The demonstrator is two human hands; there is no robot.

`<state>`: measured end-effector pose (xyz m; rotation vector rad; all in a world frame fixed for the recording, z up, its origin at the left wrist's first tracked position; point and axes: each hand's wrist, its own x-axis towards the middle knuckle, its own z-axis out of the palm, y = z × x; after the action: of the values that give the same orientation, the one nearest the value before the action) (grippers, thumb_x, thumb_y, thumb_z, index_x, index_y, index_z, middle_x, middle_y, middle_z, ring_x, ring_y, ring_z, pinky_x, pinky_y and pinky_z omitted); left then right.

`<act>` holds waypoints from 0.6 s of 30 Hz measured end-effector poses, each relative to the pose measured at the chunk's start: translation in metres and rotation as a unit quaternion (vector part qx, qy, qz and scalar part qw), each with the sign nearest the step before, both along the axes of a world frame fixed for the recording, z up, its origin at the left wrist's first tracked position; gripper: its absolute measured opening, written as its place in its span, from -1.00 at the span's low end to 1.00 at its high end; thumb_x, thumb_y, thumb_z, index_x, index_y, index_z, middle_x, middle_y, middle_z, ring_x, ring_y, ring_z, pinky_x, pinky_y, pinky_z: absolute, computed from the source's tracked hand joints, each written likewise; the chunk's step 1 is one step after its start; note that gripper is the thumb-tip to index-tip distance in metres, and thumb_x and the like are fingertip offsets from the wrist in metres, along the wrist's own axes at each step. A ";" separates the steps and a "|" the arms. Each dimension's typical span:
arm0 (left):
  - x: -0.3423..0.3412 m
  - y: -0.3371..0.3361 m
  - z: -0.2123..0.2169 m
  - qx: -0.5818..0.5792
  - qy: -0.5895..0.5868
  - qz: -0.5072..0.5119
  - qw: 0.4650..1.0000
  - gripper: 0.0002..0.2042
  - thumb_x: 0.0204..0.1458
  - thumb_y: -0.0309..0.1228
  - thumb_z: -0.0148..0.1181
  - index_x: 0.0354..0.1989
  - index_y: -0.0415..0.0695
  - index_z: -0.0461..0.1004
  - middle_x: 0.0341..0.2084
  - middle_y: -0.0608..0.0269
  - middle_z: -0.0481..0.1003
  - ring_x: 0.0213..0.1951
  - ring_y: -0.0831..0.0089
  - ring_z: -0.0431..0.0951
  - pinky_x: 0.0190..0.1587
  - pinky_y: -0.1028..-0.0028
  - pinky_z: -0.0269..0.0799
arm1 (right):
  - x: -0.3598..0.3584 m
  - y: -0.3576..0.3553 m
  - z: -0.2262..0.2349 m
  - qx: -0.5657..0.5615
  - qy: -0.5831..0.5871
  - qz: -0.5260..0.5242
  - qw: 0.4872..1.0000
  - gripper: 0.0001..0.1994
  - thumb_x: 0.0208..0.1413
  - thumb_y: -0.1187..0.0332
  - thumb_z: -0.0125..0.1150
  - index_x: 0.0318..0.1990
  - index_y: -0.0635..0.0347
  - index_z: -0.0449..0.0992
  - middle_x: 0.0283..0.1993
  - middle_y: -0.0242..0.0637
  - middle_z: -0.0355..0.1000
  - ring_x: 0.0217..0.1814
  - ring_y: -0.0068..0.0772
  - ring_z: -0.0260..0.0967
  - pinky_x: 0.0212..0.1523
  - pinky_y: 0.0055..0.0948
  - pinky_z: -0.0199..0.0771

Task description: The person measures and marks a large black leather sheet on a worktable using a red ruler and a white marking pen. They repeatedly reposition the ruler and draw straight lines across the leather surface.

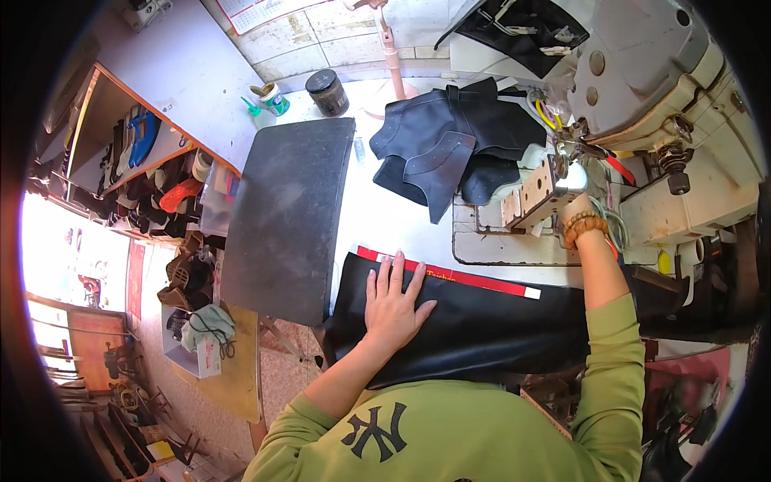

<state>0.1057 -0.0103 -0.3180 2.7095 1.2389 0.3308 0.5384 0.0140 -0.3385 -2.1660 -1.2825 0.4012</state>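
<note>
Sheet (482,329) and strip (478,280) lie together at the near edge of the white bench (373,229); the black sheet droops over that edge toward your lap, and the red strip runs along the sheet's far border. Your left hand (393,305) lies flat with fingers somewhat spread, fingertips on the strip and palm on the sheet. Your right hand (575,210) is beside the sewing machine's (642,88) narrow arm (534,199), its fingers mostly hidden, so whether it holds anything cannot be told.

For steadying the two layers, even pressure from your spread fingers probably serves best. The strip's white right end lies well apart from your left hand, so that end seems likeliest to swing; a second touch there would help. The overhang may drag the sheet toward you, so let your palm take its weight.

Mind the edges: the dark board (289,217) sits toward the bench's left side, its near right corner close beside the sheet's left corner. Black cut pieces (438,153) fill the far middle, and the machine crowds the right side. The roomiest path for your left hand looks to be the white top between board and machine, short of those pieces.
</note>
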 end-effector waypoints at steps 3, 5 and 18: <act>0.000 0.000 -0.001 -0.004 -0.004 -0.001 1.000 -0.34 0.05 -0.01 0.24 0.35 0.09 0.30 0.40 -0.11 0.09 0.39 -0.12 0.06 0.36 -0.12 -0.04 | 0.005 0.005 -0.003 0.012 0.028 0.020 0.999 -0.71 0.09 0.35 0.18 -0.05 0.25 0.58 -0.08 0.12 0.55 -0.03 0.14 0.51 -0.04 -0.15 0.51; 0.000 0.000 0.000 -0.001 0.005 -0.003 1.000 -0.33 0.05 0.01 0.25 0.36 0.11 0.29 0.39 -0.10 0.10 0.39 -0.09 0.07 0.35 -0.12 -0.03 | 0.001 0.006 -0.003 -0.005 -0.037 0.018 0.999 -0.70 0.11 0.33 0.18 -0.03 0.26 0.56 -0.06 0.12 0.54 -0.04 0.13 0.52 -0.04 -0.15 0.51; -0.001 0.005 0.009 -0.005 0.005 -0.008 1.000 -0.36 0.01 0.09 0.27 0.30 0.24 0.37 0.35 -0.14 0.12 0.35 -0.27 0.06 0.31 -0.27 -0.04 | -0.122 -0.148 0.068 0.197 0.151 -0.054 0.967 -0.79 0.13 0.65 0.03 -0.16 0.29 0.57 -0.30 -0.39 0.50 -0.36 -0.58 0.38 -0.28 -0.57 0.39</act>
<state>0.1047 -0.0051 -0.3089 2.7135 1.2167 0.3095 0.4168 -0.1341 -0.2708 -1.7507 -0.9750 0.3775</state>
